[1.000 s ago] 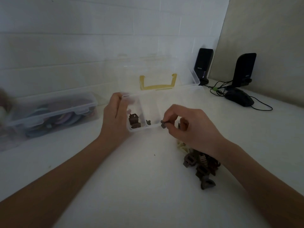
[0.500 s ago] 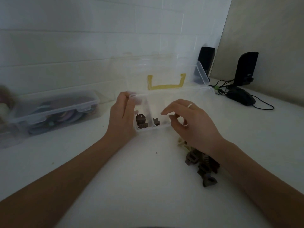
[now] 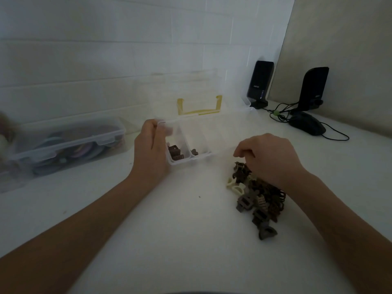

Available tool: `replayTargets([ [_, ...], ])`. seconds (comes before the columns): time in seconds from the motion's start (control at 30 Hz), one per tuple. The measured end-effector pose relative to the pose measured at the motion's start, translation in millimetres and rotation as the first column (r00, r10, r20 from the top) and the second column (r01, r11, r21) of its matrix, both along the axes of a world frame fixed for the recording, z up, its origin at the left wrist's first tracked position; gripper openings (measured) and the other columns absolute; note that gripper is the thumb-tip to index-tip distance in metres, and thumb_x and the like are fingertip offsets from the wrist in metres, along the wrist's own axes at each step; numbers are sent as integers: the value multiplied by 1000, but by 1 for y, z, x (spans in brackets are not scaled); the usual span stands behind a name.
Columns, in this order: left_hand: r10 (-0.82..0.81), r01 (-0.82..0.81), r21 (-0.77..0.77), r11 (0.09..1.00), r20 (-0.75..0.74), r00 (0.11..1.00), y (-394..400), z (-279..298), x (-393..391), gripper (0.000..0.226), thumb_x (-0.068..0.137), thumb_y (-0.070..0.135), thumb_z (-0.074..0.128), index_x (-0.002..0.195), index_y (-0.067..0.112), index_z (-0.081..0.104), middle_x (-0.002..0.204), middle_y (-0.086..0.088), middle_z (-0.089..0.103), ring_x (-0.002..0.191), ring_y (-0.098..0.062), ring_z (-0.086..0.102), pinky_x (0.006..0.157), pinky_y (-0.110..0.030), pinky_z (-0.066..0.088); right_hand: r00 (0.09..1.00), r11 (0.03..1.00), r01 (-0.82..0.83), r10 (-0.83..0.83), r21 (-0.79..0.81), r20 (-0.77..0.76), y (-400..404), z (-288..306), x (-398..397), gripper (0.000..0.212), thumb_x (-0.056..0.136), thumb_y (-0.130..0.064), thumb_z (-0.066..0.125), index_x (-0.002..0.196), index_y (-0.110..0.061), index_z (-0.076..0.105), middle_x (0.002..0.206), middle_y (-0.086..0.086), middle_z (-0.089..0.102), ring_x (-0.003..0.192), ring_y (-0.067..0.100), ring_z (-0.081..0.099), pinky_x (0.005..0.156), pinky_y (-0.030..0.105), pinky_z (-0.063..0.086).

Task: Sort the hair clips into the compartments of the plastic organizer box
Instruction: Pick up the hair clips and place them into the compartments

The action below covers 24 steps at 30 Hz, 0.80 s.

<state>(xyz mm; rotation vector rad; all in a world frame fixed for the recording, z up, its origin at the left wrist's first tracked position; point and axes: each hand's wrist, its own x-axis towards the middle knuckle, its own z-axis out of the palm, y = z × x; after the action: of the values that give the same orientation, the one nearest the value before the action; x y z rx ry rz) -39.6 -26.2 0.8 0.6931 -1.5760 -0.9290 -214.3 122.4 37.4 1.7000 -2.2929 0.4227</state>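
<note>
I see a dim, underexposed head view with a cool grey cast. Light is soft and diffuse; shadows under the hair clips (image 3: 257, 198) are faint. Wide-angle distortion bends the wall (image 3: 106, 49) lines. The far-left edge is blurred. Fine detail is noisy.

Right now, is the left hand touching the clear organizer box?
Touching. The head view shows the left hand wrapped round the left end of the organizer box, thumb over its rim.
</note>
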Motion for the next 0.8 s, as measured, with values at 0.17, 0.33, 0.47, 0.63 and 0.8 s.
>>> replayTargets([
  [0.17, 55, -54, -11, 998, 24, 998, -4, -1, -2, 22, 99, 14, 42, 101, 0, 59, 85, 9, 63, 72, 11, 56, 62, -3, 40, 994, 969, -10, -18, 246, 112, -4, -7, -6, 36, 95, -17, 42, 120, -34, 61, 126, -7, 60, 111, 17, 57, 90, 35, 48],
  [0.33, 60, -60, -9, 998, 45, 997, -6, -2, -1, 22, 100, 18, 41, 99, 4, 58, 88, 5, 66, 81, 0, 59, 74, -20, 48, 963, 974, -107, 51, 200, 266, -6, -7, -10, 21, 92, -20, 56, 99, -33, 71, 108, -9, 67, 95, 12, 61, 87, 34, 51],
  [0.47, 74, -73, -19, 997, 71, 995, -7, -3, -1, 22, 101, 18, 40, 98, 5, 58, 88, 7, 65, 81, -2, 58, 65, -7, 41, 926, 958, -195, 109, 210, 361, -6, -9, -8, 22, 94, -24, 53, 110, -29, 68, 116, -9, 65, 106, 11, 58, 96, 31, 45],
  [0.63, 76, -75, -12, 997, 78, 994, -6, -2, 1, 21, 101, 20, 40, 97, 8, 57, 89, 6, 66, 82, -5, 59, 64, -8, 41, 894, 895, -311, 162, 320, 417, 1, -1, -11, 38, 97, -5, 43, 122, -29, 60, 129, -10, 55, 119, 8, 47, 93, 15, 31],
  [0.8, 69, -69, -5, 998, 70, 995, -6, -2, 0, 21, 101, 20, 40, 98, 7, 57, 87, 9, 65, 83, -5, 59, 68, -10, 43, 869, 881, -373, 221, 291, 444, 3, 3, -12, 33, 94, -9, 52, 115, -31, 64, 119, -15, 60, 105, -2, 52, 88, 8, 37],
])
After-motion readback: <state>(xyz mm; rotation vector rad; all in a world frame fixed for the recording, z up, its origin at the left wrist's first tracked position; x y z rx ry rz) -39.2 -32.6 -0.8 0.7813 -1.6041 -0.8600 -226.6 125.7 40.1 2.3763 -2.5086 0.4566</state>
